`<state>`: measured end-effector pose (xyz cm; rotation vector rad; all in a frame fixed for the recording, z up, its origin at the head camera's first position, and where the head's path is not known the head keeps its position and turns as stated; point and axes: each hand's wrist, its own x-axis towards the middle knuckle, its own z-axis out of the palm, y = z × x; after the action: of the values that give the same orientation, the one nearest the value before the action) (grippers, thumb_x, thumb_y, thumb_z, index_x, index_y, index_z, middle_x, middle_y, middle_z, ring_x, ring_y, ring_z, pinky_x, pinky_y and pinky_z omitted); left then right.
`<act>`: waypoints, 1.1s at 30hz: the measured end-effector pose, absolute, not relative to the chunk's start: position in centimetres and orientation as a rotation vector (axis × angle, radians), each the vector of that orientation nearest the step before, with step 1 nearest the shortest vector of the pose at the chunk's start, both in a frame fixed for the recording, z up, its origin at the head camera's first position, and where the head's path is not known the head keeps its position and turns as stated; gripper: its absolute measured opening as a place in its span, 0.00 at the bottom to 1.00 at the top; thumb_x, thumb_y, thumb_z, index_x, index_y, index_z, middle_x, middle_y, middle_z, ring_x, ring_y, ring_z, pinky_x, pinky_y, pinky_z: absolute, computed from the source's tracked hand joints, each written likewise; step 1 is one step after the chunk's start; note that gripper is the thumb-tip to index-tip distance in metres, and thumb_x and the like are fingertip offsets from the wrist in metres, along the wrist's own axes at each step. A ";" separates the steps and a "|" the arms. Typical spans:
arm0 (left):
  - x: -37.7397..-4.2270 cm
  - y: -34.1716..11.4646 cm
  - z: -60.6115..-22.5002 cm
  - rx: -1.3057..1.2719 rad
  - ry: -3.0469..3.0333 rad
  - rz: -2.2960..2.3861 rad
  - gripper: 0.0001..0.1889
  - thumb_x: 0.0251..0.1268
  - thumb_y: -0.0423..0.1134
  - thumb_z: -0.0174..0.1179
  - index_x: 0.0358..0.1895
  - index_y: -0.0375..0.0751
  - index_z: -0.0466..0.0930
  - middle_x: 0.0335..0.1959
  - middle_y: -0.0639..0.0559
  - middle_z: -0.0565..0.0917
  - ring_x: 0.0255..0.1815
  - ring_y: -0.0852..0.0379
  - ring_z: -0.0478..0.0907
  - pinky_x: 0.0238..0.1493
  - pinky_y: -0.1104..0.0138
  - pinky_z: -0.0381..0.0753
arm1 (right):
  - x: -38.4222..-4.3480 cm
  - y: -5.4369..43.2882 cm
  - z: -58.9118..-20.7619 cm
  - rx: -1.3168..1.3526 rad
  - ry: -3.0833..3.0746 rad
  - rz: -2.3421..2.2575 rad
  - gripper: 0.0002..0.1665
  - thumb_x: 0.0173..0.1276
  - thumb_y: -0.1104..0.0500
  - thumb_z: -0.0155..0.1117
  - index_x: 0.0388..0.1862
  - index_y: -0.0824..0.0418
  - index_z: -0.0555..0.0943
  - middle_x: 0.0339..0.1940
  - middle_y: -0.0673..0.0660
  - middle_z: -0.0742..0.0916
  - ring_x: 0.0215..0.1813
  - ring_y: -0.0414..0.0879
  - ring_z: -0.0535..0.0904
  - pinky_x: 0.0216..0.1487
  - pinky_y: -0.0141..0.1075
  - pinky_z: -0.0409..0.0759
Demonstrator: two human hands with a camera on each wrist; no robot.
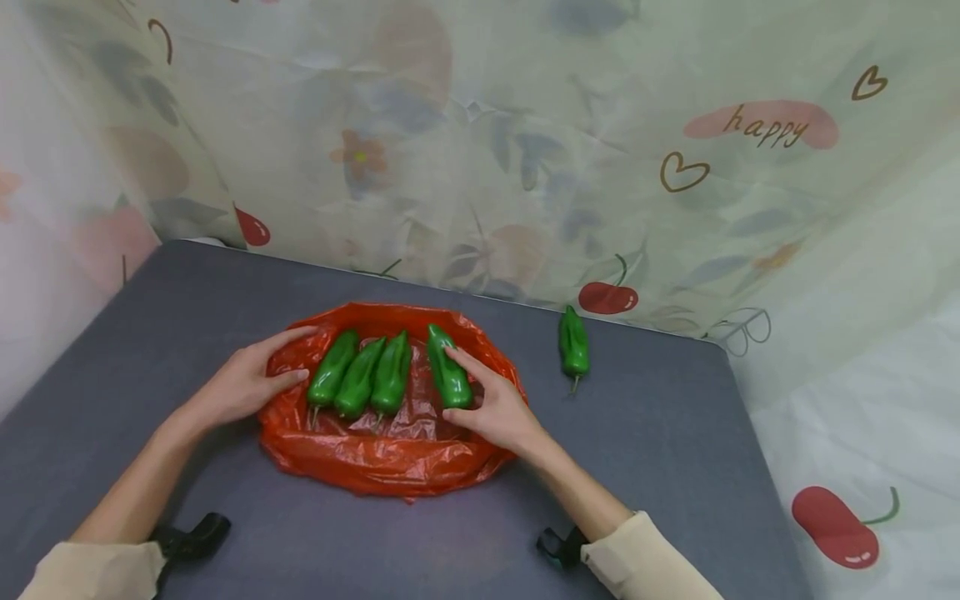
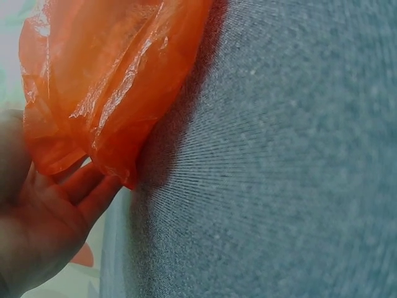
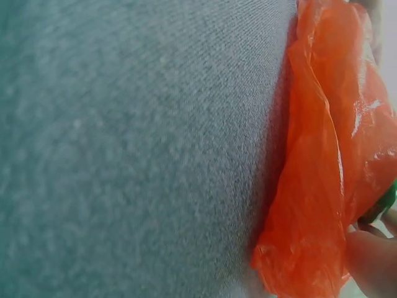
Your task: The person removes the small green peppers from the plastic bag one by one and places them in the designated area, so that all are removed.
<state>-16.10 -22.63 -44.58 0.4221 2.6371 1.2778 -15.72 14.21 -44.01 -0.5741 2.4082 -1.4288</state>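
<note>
Peppers (image 1: pixel 360 382), three glossy green ones, lie side by side in the left half of a red plastic bag (image 1: pixel 375 462) in my head view. The bag rests open on a dark counter (image 1: pixel 360 542). In its right half, I see the right hand (image 1: pixel 498 408) pinching a fourth pepper (image 1: pixel 448 375) between thumb and fingers. The left hand (image 1: pixel 243 379) has thumb and forefinger spread against the bag's left rim. A fifth pepper (image 1: pixel 574 343) lies on the counter, outside the bag to the right, near the back edge. Behind hangs a cloth (image 1: pixel 472 142) printed with cherries and hearts.

From the left wrist, I get the bag's crinkled outside, with the left hand's fingers touching it.

My right wrist view catches the bag's outer folds and, partly cut off, green beside the right hand.
</note>
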 end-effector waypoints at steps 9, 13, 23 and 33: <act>-16.1 -22.5 -44.8 0.410 2.614 1.290 0.32 0.74 0.42 0.58 0.77 0.46 0.58 0.59 0.32 0.76 0.25 0.58 0.81 0.34 0.65 0.80 | -15.2 15.2 -43.3 -0.575 2.371 -1.488 0.50 0.62 0.68 0.69 0.79 0.41 0.61 0.77 0.47 0.65 0.56 0.49 0.77 0.46 0.41 0.81; -16.1 -22.5 -44.7 0.408 2.602 1.294 0.32 0.74 0.42 0.58 0.77 0.46 0.58 0.59 0.32 0.75 0.24 0.57 0.81 0.33 0.65 0.80 | -15.0 15.7 -42.7 -0.548 2.361 -1.524 0.50 0.62 0.69 0.68 0.78 0.40 0.61 0.76 0.50 0.66 0.60 0.50 0.76 0.49 0.42 0.80; -16.2 -22.6 -44.5 0.404 2.573 1.309 0.32 0.74 0.42 0.58 0.77 0.46 0.59 0.60 0.32 0.75 0.24 0.57 0.81 0.32 0.64 0.81 | -15.1 17.4 -42.2 -0.494 2.287 -1.618 0.49 0.63 0.71 0.67 0.78 0.43 0.62 0.78 0.53 0.63 0.63 0.56 0.76 0.49 0.36 0.81; -16.2 -22.7 -44.4 0.406 2.579 1.309 0.32 0.74 0.41 0.58 0.77 0.45 0.59 0.59 0.32 0.75 0.24 0.56 0.81 0.32 0.64 0.81 | -15.2 19.1 -41.9 -0.480 2.269 -1.658 0.49 0.64 0.70 0.69 0.80 0.48 0.60 0.80 0.55 0.57 0.67 0.59 0.71 0.52 0.35 0.80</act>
<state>-16.18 -22.69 -44.41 0.4059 2.5792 1.3089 -15.17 19.13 -41.87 -0.4798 2.2693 -1.6579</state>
